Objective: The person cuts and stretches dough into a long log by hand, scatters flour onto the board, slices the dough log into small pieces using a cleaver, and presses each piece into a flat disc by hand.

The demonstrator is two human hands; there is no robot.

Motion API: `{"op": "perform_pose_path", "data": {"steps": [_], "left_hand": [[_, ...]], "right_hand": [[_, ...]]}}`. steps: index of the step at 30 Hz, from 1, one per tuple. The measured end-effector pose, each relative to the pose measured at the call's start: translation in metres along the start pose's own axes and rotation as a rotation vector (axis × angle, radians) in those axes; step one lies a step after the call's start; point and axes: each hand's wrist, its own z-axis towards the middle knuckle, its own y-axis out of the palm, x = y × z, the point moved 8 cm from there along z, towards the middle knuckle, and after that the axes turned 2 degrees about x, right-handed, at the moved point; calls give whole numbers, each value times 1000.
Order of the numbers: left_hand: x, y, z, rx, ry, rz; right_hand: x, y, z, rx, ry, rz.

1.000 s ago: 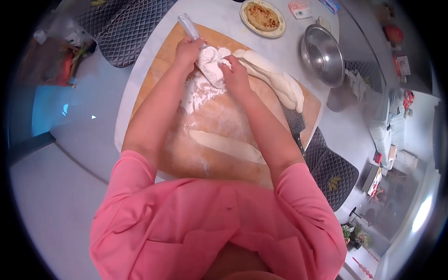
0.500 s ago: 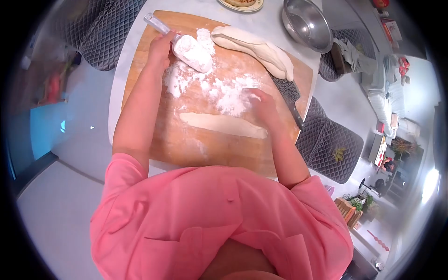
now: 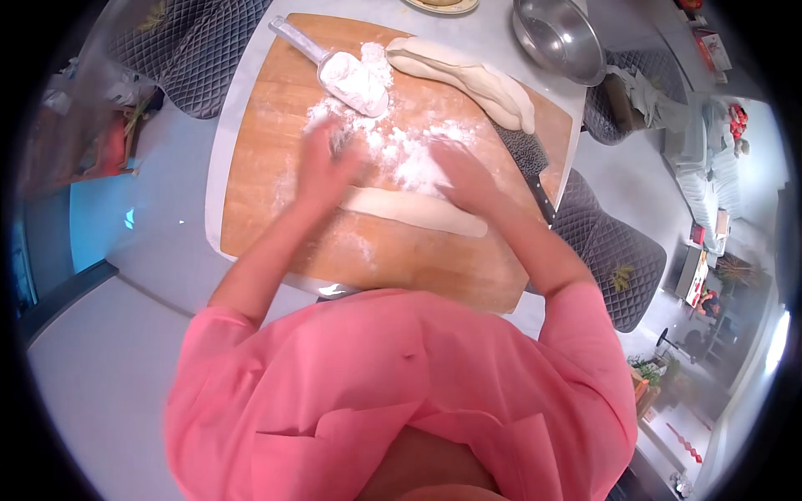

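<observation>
Right now, the left hand (image 3: 332,163) and right hand (image 3: 464,174) are blurring beside the loose flour (image 3: 413,163), both opening out with nothing gripped. Below them, a dough strip (image 3: 413,210) is lying on the wooden board (image 3: 401,267). The flour-filled scoop (image 3: 355,82) is resting near the far edge, while thicker dough (image 3: 468,77) is stretching towards the cleaver (image 3: 522,154). Whether the hands are touching flour is staying unclear.
</observation>
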Motion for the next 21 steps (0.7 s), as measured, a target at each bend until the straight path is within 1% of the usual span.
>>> {"op": "perform_pose_path", "data": {"steps": [1, 2, 3, 5, 7, 8, 9, 10, 11, 13, 14, 16, 18, 20, 21], "left_hand": [[41, 6, -24, -206, 98, 48], [60, 16, -52, -229, 389, 200], [70, 16, -72, -229, 431, 195], [79, 15, -108, -235, 477, 194], [76, 19, -135, -255, 498, 189], [76, 22, -144, -257, 500, 193], [75, 28, -153, -304, 517, 210], [75, 35, -160, -355, 534, 226], [75, 39, -162, -362, 541, 228], [77, 49, -172, -418, 614, 270], [77, 51, -175, -422, 616, 272], [72, 63, -180, -532, 620, 335], [68, 70, -185, -561, 643, 333], [69, 75, -185, -589, 663, 331], [65, 81, -184, -650, 637, 387]], "right_hand": [[-15, 6, 21, -25, -83, -13], [-28, 9, 39, -35, -107, 29], [-44, 10, 57, -45, -131, 71], [-87, 2, 93, -367, -80, 86], [-105, 28, 111, -242, -257, 75], [-104, 53, 119, -236, -257, 76], [-113, 73, 125, -129, -399, 76], [-125, 70, 121, -20, -536, 75], [-121, 72, 115, -12, -529, 75], [-125, 65, 96, -103, -572, 18], [-117, 60, 83, -100, -569, 20], [-79, 49, 48, -161, -396, 73], [-57, 16, 8, -200, -220, 109], [-23, 20, -39, -147, -171, -4], [-16, 16, -58, -144, -171, -2]]}}
